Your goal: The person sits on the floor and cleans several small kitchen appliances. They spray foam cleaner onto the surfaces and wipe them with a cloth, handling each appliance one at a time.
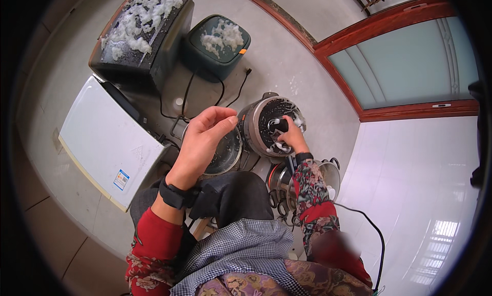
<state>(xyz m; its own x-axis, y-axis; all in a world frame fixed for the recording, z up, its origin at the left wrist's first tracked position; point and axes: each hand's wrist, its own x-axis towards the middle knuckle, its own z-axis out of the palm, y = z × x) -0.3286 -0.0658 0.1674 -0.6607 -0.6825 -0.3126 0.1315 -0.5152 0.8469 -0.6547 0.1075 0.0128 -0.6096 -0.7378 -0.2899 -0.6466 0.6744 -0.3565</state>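
Note:
My right hand (293, 135) grips a dark scrubbing tool or cloth (278, 127), its exact kind unclear, against the foamy dark face of a round electric cooker (253, 130). White suds streak that face. My left hand (209, 138) is raised in front of a round glass lid or pan (226, 153), thumb and fingers curved towards each other with nothing visible between them. Black bands circle both wrists. White foam covers the top of a black box-shaped appliance (169, 46) and the lid of a dark green bin-like container (207, 61).
A white appliance panel (107, 134) lies at left. Black cables (188, 92) run over the tiled floor between the items. Stacked metal pots (328, 176) stand by my right forearm, near a white tiled wall (407, 180). A red-framed glass door (399, 65) is at upper right.

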